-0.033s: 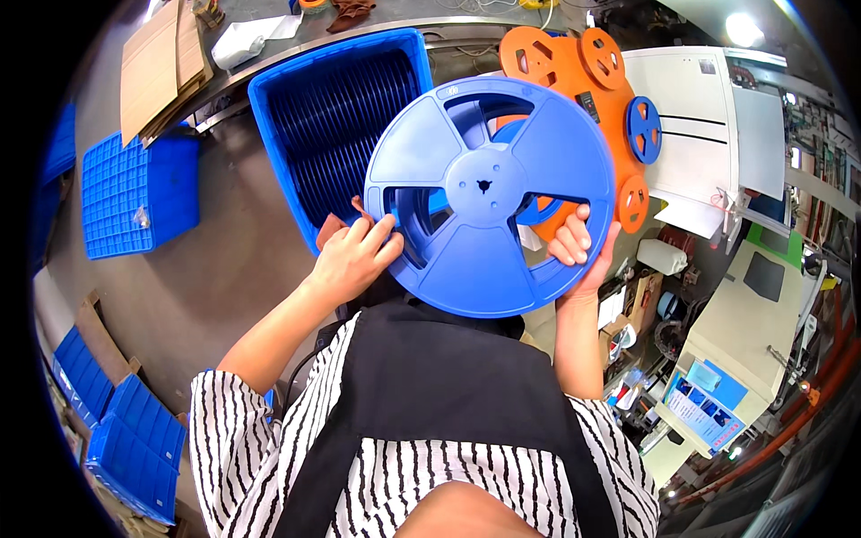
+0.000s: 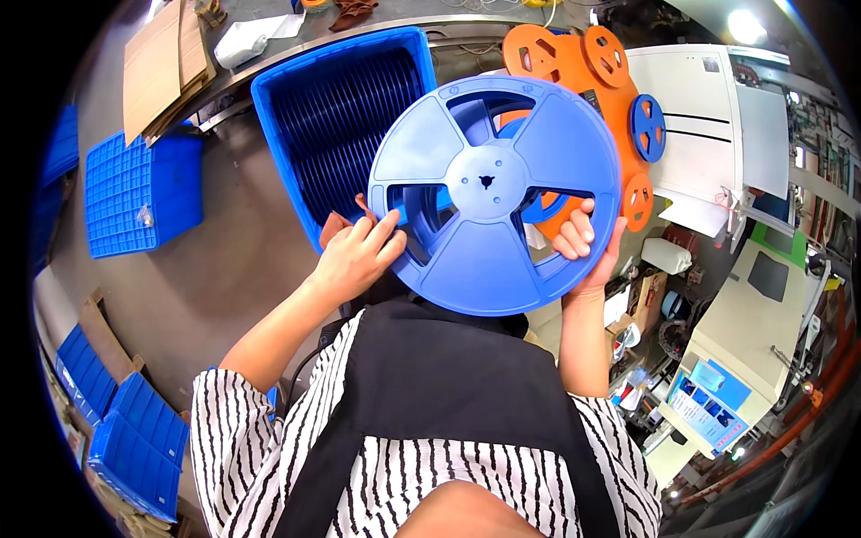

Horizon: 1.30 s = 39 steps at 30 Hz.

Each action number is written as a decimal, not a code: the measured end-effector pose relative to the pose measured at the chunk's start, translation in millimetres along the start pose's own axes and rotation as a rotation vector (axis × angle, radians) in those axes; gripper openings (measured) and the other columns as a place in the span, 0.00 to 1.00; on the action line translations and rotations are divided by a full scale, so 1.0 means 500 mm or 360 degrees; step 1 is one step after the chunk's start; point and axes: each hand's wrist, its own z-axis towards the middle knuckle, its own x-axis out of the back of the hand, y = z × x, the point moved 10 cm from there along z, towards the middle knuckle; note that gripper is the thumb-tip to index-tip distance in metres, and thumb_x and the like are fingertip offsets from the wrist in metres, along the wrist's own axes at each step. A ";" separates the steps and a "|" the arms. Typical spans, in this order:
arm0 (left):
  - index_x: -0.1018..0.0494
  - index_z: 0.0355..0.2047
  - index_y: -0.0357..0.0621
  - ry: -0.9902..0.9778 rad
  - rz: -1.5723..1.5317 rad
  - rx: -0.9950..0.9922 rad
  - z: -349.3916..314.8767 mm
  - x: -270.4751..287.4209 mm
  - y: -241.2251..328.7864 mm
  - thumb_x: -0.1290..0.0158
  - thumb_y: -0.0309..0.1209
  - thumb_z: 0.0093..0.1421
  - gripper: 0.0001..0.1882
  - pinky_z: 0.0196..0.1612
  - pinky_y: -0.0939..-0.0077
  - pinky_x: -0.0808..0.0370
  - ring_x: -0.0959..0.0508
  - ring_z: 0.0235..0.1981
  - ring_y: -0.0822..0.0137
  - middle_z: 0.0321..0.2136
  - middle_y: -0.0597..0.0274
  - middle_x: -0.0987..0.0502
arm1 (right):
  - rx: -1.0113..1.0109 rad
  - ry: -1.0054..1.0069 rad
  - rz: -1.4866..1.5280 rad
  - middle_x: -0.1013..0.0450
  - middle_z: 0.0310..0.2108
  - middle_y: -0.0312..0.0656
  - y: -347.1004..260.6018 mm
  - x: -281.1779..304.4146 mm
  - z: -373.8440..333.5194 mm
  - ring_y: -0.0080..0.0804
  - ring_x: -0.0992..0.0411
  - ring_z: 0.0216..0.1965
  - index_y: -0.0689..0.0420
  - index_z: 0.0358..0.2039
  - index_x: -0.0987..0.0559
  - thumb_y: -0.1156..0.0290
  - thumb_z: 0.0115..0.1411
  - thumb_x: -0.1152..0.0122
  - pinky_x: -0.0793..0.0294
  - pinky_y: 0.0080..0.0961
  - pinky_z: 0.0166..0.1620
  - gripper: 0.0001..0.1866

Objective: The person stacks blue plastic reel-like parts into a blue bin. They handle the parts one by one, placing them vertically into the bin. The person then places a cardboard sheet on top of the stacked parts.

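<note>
While both hands are up in front of the person, they hold a big round blue plastic reel (image 2: 493, 193) with a flat face, cut-out windows and a small hub in the middle. It is lifted in the air, its flat face turned up toward the camera, above the person's chest. The left hand (image 2: 354, 255) is at the reel's lower left edge. Its fingers (image 2: 387, 235) reach into one of the windows and press on the plastic. A small brown cloth (image 2: 336, 224) peeks out just behind this hand. The right hand (image 2: 587, 247) grips the reel's lower right rim, with the thumb on the front face and the other fingers curled behind the edge. So both hands are closed on the same reel, well apart from each other, one on each side.

Behind the reel sits a deep blue plastic crate (image 2: 332, 108) packed with more blue reels standing on edge. To the right of it lie flat orange plastic reels (image 2: 574, 54), and a small blue reel (image 2: 647, 127) rests among them. On the grey floor to the left lies a blue plastic grid lid (image 2: 139, 193). Brown cardboard sheets (image 2: 161, 63) lean near the top left. The person wears a black apron (image 2: 448, 377) over a black and white striped shirt (image 2: 242, 430).
</note>
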 end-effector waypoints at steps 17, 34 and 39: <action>0.34 0.47 0.44 0.0823 -0.3648 0.1468 -0.248 -0.104 -0.172 0.52 0.35 0.68 0.12 0.45 0.54 0.19 0.20 0.42 0.53 0.41 0.54 0.23 | 0.0260 0.0432 -0.0919 0.30 0.28 0.38 -0.041 0.015 -0.062 0.25 0.36 0.24 0.61 0.49 0.29 0.47 0.70 0.59 0.37 0.22 0.27 0.28; 0.33 0.49 0.43 0.0991 -0.3465 0.1729 -0.287 -0.139 -0.194 0.51 0.34 0.67 0.13 0.48 0.59 0.22 0.22 0.45 0.56 0.44 0.51 0.24 | 0.0363 0.0805 -0.1853 0.30 0.26 0.36 -0.120 0.206 0.003 0.21 0.32 0.22 0.58 0.42 0.27 0.64 0.65 0.41 0.29 0.17 0.29 0.12; 0.33 0.47 0.43 0.1087 -0.3173 0.2079 -0.344 -0.164 -0.190 0.51 0.34 0.67 0.12 0.48 0.59 0.21 0.22 0.44 0.58 0.42 0.52 0.24 | 0.0260 0.1016 -0.3325 0.24 0.36 0.48 -0.148 0.507 0.076 0.35 0.24 0.31 0.67 0.49 0.28 0.58 0.58 0.33 0.25 0.32 0.36 0.28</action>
